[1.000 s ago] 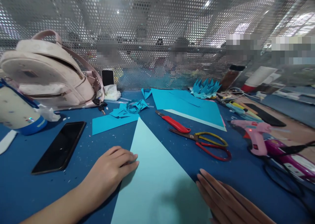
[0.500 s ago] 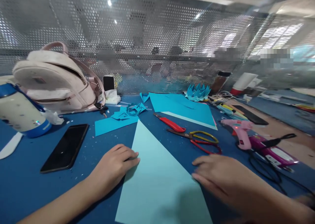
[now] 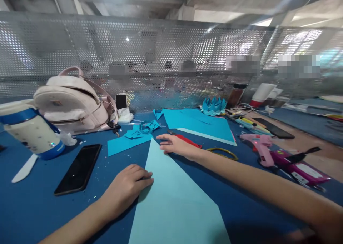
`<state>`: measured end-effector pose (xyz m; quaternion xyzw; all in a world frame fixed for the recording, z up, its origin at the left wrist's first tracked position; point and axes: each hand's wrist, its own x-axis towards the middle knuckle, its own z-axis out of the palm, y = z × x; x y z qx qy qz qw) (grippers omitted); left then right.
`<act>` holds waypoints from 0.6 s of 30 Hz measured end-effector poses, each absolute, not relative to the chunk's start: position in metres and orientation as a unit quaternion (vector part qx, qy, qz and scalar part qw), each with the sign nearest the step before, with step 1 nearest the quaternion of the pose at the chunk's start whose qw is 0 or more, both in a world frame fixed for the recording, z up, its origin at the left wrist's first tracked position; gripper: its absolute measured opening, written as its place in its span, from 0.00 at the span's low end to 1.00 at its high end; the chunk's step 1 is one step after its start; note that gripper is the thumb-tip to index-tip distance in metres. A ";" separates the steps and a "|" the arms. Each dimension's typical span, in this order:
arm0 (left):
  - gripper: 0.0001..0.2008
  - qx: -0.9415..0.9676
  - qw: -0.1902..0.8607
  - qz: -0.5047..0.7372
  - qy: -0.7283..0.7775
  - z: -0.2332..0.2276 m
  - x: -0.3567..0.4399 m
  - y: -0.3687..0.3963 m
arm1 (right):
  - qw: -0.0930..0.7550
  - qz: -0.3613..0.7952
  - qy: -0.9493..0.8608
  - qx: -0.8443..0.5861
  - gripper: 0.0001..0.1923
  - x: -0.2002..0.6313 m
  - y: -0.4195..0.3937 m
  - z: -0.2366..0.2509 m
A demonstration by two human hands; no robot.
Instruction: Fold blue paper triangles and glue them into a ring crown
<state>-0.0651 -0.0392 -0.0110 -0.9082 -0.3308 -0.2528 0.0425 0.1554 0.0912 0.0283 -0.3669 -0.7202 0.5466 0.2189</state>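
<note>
A light blue sheet of paper (image 3: 179, 201), its top drawn to a point, lies in front of me on the blue table. My left hand (image 3: 132, 181) rests on the sheet's left edge, fingers bent and closed, holding it down. My right hand (image 3: 174, 144) reaches across to the sheet's pointed top, fingers stretched and slightly apart. Under the right forearm lie a red utility knife (image 3: 190, 141) and scissors with a yellow handle loop (image 3: 223, 152), both partly hidden.
Bright blue paper (image 3: 198, 122) and a folded paper piece (image 3: 214, 106) lie at the back. To the left are a phone (image 3: 79, 169), a bottle (image 3: 34, 129) and a backpack (image 3: 72, 104). A pink glue gun (image 3: 259, 145) and a purple power strip (image 3: 301, 165) lie right.
My right hand has moved from the sheet's right edge forward and left to its pointed top, covering part of the knife and scissors. My left hand stays at the left edge. The view has tilted up.
</note>
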 end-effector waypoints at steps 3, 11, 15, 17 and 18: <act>0.15 -0.909 0.040 -0.251 -0.330 -0.009 -0.065 -0.038 | 0.236 0.534 -0.727 -0.362 0.23 0.150 0.097 0.028; 0.19 -0.905 0.013 -0.238 -0.351 -0.012 -0.065 -0.041 | 0.256 0.539 -0.720 -0.355 0.25 0.143 0.112 0.021; 0.14 -0.846 -0.167 -0.308 -0.401 -0.005 -0.060 -0.040 | 0.227 0.566 -0.716 -0.340 0.18 0.148 0.115 0.014; 0.07 -0.774 -0.271 -0.358 -0.446 0.005 -0.059 -0.032 | 0.230 0.575 -0.713 -0.328 0.17 0.151 0.112 0.016; 0.06 -0.750 -0.281 -0.375 -0.467 0.011 -0.059 -0.026 | 0.234 0.580 -0.711 -0.322 0.18 0.153 0.110 0.018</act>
